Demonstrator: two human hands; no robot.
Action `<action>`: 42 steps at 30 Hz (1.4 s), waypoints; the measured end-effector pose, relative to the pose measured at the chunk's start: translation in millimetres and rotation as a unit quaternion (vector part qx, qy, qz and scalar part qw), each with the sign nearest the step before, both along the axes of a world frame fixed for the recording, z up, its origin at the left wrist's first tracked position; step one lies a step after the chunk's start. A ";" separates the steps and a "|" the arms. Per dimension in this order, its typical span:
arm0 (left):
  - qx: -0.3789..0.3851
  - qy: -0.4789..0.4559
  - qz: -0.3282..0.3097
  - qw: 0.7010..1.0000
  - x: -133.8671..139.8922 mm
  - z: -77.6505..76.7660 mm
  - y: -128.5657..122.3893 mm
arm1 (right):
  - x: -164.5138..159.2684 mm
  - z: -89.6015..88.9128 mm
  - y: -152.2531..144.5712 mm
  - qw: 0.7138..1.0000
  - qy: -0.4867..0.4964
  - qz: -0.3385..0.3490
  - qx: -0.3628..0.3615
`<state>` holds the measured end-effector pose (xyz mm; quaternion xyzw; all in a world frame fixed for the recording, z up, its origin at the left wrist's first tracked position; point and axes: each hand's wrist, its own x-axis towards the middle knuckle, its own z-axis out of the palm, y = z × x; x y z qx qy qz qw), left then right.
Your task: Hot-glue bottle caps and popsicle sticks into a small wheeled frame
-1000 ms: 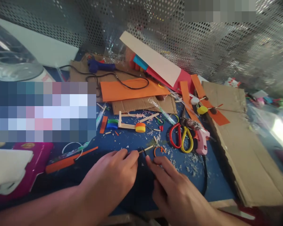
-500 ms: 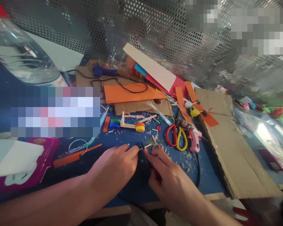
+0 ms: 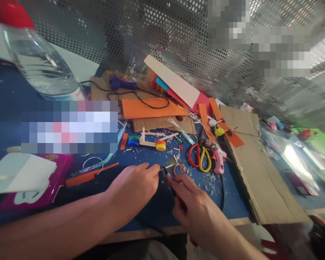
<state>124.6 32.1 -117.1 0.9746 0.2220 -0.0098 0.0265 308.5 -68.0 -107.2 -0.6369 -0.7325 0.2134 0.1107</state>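
Over the front of the blue table, my left hand (image 3: 137,189) pinches a thin wooden stick (image 3: 168,167) that points right from its fingertips. My right hand (image 3: 192,202) is closed round a slim black tool (image 3: 165,171); its dark tip crosses the stick close to my left fingers. Most of the tool is hidden in my palm, and I cannot tell its exact kind. An orange ring (image 3: 175,170) lies just beyond my right fingers. Farther back stands a small wooden-stick frame (image 3: 151,144) with a blue-green cap (image 3: 133,141) and an orange-yellow cap (image 3: 160,145) beside it.
Scissors (image 3: 205,162) and a pink glue gun (image 3: 219,161) lie right of my hands among pale shavings. A cardboard sheet (image 3: 257,173) runs along the right. Orange sheets (image 3: 151,109) and a blue-handled tool (image 3: 121,83) lie behind. A large bottle (image 3: 43,65) and a magenta case (image 3: 62,166) stand left.
The black tool's tip has tilted and shifted slightly along the stick. My right hand has moved a little down and right. The whole view has swung slightly, showing the bottle's red cap more fully.
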 end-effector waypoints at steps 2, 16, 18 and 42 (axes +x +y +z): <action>-0.013 0.002 0.001 1.000 1.1 0.3 0.4 | 0.3 -2.3 2.5 1.000 -0.004 -0.002 0.017; -0.031 0.021 0.000 0.999 2.6 1.5 -3.0 | -0.2 -2.3 2.4 1.000 -0.009 -0.012 0.023; -0.033 0.022 0.006 0.999 3.5 1.5 -3.4 | -2.3 -2.8 8.3 1.000 -0.012 -0.008 0.022; -0.020 0.005 -0.001 1.000 3.8 -3.8 -4.6 | -1.5 7.7 6.6 0.999 0.015 -0.020 -0.044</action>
